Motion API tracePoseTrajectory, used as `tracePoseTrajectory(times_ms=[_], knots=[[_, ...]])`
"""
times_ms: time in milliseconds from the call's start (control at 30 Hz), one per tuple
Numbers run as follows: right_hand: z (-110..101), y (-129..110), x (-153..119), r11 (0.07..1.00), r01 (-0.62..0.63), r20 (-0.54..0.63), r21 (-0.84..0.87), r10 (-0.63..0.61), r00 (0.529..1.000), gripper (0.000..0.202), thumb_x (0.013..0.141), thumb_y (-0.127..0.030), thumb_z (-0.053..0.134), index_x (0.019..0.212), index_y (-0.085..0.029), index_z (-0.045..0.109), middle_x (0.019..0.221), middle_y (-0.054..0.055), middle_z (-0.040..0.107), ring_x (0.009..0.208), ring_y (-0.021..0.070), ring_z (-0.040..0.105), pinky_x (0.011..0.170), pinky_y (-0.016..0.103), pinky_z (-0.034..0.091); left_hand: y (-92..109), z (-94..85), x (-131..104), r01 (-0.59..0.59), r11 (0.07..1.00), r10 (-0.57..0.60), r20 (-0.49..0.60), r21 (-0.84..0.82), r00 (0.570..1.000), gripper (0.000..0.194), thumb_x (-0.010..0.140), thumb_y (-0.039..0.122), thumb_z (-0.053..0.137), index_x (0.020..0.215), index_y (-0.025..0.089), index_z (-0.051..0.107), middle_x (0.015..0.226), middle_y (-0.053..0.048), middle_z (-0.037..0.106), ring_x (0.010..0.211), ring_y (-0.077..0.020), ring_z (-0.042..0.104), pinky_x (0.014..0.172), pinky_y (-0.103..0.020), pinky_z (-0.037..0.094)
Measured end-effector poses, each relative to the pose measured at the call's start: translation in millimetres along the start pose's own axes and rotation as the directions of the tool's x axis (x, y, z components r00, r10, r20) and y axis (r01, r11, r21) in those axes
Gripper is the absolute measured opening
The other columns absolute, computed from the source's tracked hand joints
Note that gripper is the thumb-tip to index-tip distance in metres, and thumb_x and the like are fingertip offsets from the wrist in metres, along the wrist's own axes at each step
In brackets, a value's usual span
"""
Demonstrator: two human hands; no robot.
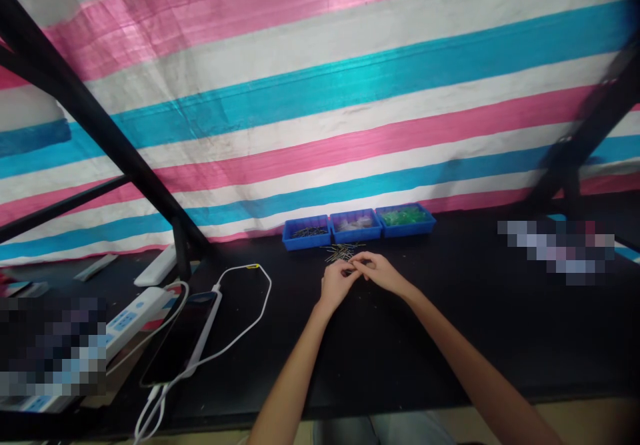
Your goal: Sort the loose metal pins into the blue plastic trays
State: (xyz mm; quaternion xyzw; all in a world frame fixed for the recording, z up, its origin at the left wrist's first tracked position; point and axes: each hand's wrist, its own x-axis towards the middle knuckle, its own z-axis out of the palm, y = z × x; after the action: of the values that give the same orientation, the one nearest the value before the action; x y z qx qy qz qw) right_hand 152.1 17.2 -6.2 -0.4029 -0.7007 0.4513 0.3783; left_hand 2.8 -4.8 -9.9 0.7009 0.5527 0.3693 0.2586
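Observation:
My left hand (pixel 336 283) and my right hand (pixel 381 273) meet over the black table, their fingertips pinched together. What lies between the fingers is too small to make out. Just beyond them is a loose pile of thin metallic pieces (pixel 341 251). Behind the pile, three blue trays stand side by side: the left tray (pixel 307 246) has dark small pieces in it, the middle tray (pixel 356 237) pale or clear ones, and the right tray (pixel 409 230) green ones.
On the left of the black table (pixel 280 358) lie a dark phone-like device (pixel 183 338), a white cable (pixel 270 291) and a white power strip (pixel 135 313). Black frame bars (pixel 95 121) rise at both sides. A striped sheet (pixel 320 125) hangs behind.

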Motion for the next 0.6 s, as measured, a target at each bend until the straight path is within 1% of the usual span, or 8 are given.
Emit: tracePoseTrajectory(times_ms=[133, 333, 467, 600], knots=[[0.0, -7.7, -1.1, 1.000, 0.005, 0.005, 0.030, -0.006, 1.000, 0.031, 0.076, -0.040, 0.053, 0.089, -0.013, 0.062, 0.076, 0.004, 0.061, 0.050, 0.0082, 0.048, 0.049, 0.023, 0.040, 0.0, -0.7, 0.3, 0.033, 0.999, -0.033, -0.040, 0.001, 0.999, 0.028, 0.072, 0.046, 0.056, 0.076, 0.022, 0.070, 0.075, -0.001, 0.062, 0.058, -0.0098, 0.049, 0.050, -0.021, 0.032], [0.5, -7.6, 0.4, 0.993, -0.026, -0.086, 0.112, 0.035, 0.996, 0.033, 0.072, -0.041, 0.057, 0.090, -0.014, 0.061, 0.080, 0.005, 0.061, 0.049, 0.0075, 0.047, 0.048, 0.023, 0.039, -4.4, -0.6, 3.8, 0.028, 0.989, -0.040, -0.081, -0.145, 0.996, 0.027, 0.070, 0.041, 0.059, 0.081, 0.019, 0.070, 0.078, -0.004, 0.065, 0.061, -0.0112, 0.052, 0.055, -0.023, 0.039], [0.4, -6.6, 0.8, 0.988, -0.031, -0.110, 0.148, 0.047, 0.993, 0.033, 0.072, -0.040, 0.057, 0.090, -0.013, 0.061, 0.081, 0.005, 0.061, 0.048, 0.0066, 0.046, 0.046, 0.022, 0.039, -1.6, -1.6, 4.8, 0.004, 0.975, -0.026, -0.097, -0.224, 0.995, 0.027, 0.070, 0.039, 0.060, 0.080, 0.017, 0.070, 0.078, -0.005, 0.066, 0.059, -0.0108, 0.052, 0.053, -0.023, 0.040], [-0.1, -7.6, 0.7, 0.986, -0.037, -0.130, 0.162, 0.059, 0.990, 0.033, 0.072, -0.041, 0.058, 0.090, -0.013, 0.061, 0.080, 0.006, 0.061, 0.048, 0.0066, 0.046, 0.045, 0.022, 0.039, 1.8, -2.0, 4.6, 0.024, 0.964, -0.049, -0.089, -0.264, 0.995, 0.027, 0.069, 0.037, 0.060, 0.081, 0.015, 0.070, 0.078, -0.006, 0.066, 0.057, -0.0109, 0.054, 0.053, -0.023, 0.041]])
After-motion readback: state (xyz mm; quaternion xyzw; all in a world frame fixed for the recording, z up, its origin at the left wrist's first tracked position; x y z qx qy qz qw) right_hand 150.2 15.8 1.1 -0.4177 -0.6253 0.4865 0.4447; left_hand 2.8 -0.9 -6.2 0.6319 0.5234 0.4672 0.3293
